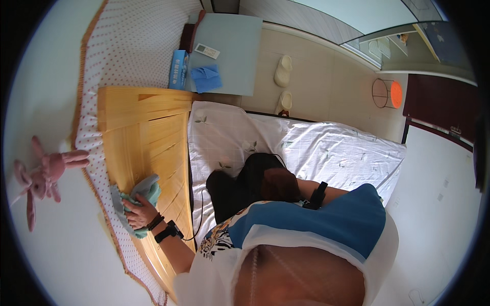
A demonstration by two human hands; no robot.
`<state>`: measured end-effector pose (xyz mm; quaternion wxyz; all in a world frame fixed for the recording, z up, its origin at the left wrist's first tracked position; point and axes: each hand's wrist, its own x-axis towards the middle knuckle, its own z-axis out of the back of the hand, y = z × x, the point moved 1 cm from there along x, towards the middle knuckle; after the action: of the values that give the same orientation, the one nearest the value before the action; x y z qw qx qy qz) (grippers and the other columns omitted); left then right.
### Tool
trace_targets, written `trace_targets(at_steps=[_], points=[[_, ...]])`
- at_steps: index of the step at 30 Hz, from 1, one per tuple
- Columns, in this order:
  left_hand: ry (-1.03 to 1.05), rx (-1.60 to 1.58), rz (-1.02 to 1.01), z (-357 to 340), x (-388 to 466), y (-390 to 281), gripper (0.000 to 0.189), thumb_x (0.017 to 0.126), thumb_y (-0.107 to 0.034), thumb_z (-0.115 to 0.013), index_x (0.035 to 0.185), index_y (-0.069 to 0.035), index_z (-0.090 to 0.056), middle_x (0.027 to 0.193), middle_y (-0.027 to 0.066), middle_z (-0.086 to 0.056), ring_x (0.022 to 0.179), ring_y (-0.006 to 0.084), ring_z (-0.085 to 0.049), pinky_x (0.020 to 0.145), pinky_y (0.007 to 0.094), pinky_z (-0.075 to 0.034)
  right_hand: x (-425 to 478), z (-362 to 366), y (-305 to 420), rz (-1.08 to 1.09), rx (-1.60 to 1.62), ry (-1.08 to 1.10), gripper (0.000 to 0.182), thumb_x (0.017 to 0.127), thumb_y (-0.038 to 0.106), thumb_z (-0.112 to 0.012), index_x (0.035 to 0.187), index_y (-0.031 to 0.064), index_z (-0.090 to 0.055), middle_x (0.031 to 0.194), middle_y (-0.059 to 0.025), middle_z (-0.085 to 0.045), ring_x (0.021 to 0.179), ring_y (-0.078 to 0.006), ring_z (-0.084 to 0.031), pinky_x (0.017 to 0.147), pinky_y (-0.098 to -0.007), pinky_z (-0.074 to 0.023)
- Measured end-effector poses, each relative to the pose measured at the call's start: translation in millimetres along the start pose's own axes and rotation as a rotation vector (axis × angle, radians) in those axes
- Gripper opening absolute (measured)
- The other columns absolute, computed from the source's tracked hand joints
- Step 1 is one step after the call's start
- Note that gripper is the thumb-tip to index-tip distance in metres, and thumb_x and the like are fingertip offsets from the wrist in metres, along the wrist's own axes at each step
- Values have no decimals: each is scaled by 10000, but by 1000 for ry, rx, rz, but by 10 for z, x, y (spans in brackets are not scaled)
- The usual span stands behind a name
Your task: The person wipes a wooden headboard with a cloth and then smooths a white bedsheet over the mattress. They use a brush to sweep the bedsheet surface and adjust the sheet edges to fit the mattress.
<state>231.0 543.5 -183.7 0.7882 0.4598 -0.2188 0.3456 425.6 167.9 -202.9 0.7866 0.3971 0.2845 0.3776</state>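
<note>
Fingers spread, my left hand [141, 214] presses a green and grey cloth [153, 191] against the wooden headboard [126, 145]. Part of that cloth laps over the dotted fabric beside the board. A black strap and a dark bracelet circle my left wrist. My right forearm [333, 191], also strapped in black, reaches across my lap. Its hand is not clearly seen; a dark brown shape [281, 184] lies at its end, and I cannot tell what that is. My legs in black trousers [229, 191] rest on the bed's flowered sheet [325, 149].
A pink plush rabbit [49, 168] hangs on the wall beside the dotted fabric [122, 49]. The pale bedside table [237, 49] holds a remote control [207, 51], a blue cloth [206, 77] and a blue box [178, 69]. Cream clogs [283, 72] and an orange-based wire basket [396, 94] stand beyond the bed.
</note>
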Motion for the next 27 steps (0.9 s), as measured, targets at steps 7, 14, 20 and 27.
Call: trace_targets(at_steps=[7, 14, 20, 27], points=[[145, -104, 63, 117, 84, -20, 457, 768, -473, -568, 1123, -190, -516, 853, 93, -527, 658, 281, -492, 553, 398, -331, 449, 305, 312, 90, -212, -194, 152, 638, 208, -593, 610, 70, -536, 603, -114, -486, 606, -285, -499, 520, -376, -397], [392, -280, 127, 309, 144, -42, 448, 782, -403, -569, 1153, -162, -498, 914, 141, -524, 754, 344, -506, 620, 458, -369, 815, 210, 485, -40, -285, -162, 174, 637, 196, -595, 609, 39, -524, 646, -149, -486, 646, -321, -488, 548, -394, -393], [288, -328, 168, 315, 130, -5, 442, 742, -352, -609, 1130, -156, -532, 871, 129, -527, 730, 313, -503, 658, 406, -352, 1495, 343, 1248, 65, -219, -186, 183, 668, 172, -564, 557, 31, -528, 612, -158, -483, 642, -321, -482, 558, -406, -389], [468, -347, 186, 365, 148, 64, 396, 747, -362, -601, 1102, -193, -557, 872, 104, -518, 786, 296, -490, 650, 404, -355, 1640, 407, 1166, 149, -421, -26, 196, 696, 190, -560, 589, 33, -508, 649, -162, -461, 653, -324, -467, 580, -403, -381]])
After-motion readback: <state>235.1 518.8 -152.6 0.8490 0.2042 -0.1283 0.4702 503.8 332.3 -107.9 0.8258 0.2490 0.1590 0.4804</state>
